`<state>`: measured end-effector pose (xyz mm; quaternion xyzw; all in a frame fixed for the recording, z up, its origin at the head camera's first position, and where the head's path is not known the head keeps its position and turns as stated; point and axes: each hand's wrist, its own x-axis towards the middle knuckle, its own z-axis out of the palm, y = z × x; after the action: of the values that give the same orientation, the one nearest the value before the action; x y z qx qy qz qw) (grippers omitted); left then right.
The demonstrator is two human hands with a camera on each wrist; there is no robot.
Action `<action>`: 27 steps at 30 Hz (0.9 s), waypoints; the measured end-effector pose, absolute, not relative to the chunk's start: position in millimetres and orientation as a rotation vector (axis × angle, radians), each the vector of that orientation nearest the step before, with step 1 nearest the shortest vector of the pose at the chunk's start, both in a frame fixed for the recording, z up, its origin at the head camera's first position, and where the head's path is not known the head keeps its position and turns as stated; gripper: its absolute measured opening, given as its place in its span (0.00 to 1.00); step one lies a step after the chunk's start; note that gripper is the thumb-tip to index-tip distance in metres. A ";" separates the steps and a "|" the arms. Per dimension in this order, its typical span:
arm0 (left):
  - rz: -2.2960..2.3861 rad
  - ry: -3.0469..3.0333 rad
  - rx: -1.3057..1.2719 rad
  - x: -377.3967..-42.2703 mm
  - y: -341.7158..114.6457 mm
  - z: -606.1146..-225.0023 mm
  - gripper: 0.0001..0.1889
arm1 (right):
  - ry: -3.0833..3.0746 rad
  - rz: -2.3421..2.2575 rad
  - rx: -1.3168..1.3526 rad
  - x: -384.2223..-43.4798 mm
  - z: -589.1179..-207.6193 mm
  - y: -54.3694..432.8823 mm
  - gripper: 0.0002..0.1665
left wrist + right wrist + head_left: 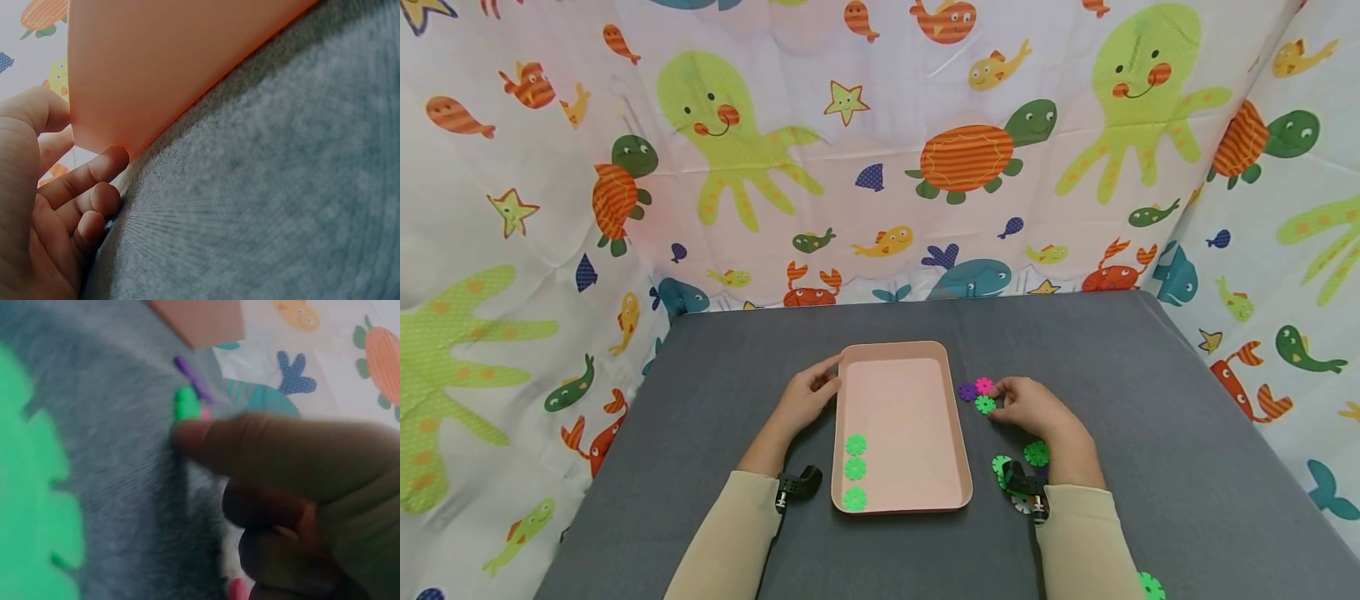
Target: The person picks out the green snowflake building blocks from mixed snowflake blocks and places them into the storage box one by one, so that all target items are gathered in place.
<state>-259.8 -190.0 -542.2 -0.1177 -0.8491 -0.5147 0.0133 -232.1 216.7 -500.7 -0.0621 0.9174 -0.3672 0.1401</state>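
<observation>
My left hand (pixel 805 398) is at the far left side of a pink tray (pixel 901 408). In the left wrist view, its bent, loose fingertips (pixel 114 161) touch the tray's outer wall. Three green flower-shaped discs (pixel 855 468) lie in a column along the tray's left side. To the right of the tray, my right hand (pixel 1037 408) pinches another green flower-shaped disc (pixel 985 405) by its edge. Beside that disc are a pink disc (pixel 984 385) and a purple disc (pixel 967 392). In the right wrist view, the thumb (pixel 250 440) hides the index fingertip.
More green discs (pixel 1037 453) lie under and beside the right wrist, partly hidden by its camera. Another green disc (pixel 1151 586) is near the right forearm. A grey cloth (pixel 760 358) covers the table; a patterned curtain (pixel 865 233) hangs behind.
</observation>
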 end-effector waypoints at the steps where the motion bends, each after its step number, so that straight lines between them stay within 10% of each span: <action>1: -1.604 -2.644 -0.371 -259.9 -189.9 -542.1 0.23 | 2.643 -1.056 -0.178 -231.8 -499.7 216.9 0.17; 27: -1.610 -2.624 -0.385 -260.7 -189.0 -542.2 0.23 | 2.650 -1.278 -0.239 -224.7 -467.6 191.0 0.22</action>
<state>-260.7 -189.0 -542.2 -0.1242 -0.8456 -0.5188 0.0197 -224.7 191.0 -467.6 -0.0808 0.8937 -0.4309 0.0951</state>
